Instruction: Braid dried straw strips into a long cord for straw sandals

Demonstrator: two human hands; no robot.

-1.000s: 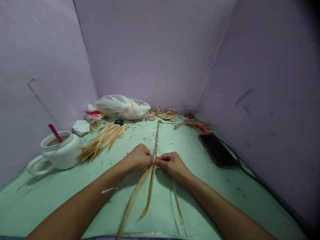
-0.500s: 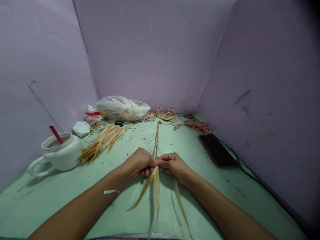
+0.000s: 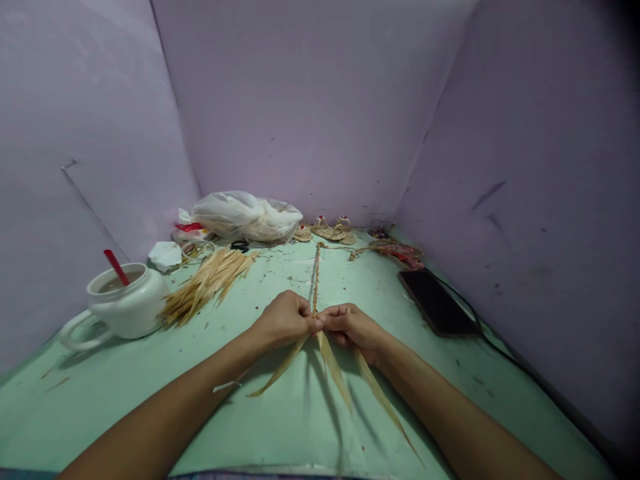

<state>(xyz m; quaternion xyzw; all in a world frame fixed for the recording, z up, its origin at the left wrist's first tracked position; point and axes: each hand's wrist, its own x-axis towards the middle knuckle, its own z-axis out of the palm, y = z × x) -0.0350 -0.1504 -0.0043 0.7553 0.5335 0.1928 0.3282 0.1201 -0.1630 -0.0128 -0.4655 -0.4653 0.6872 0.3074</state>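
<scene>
My left hand and my right hand meet fingertip to fingertip at the near end of a thin braided straw cord that runs away from me across the green table. Both hands are closed in a pinch on the cord's end. Three loose flat straw strips fan out from under the pinch toward me: one to the left, one in the middle, one long one to the right.
A white mug with a red spoon stands at the left. A pile of straw strips lies beyond it. A white plastic bag and small woven pieces sit at the back wall. A dark phone lies at the right.
The loose strips have swung: the middle and right ones now splay further right. My hands have closed together on the braid's end and sit a little higher in the frame.
</scene>
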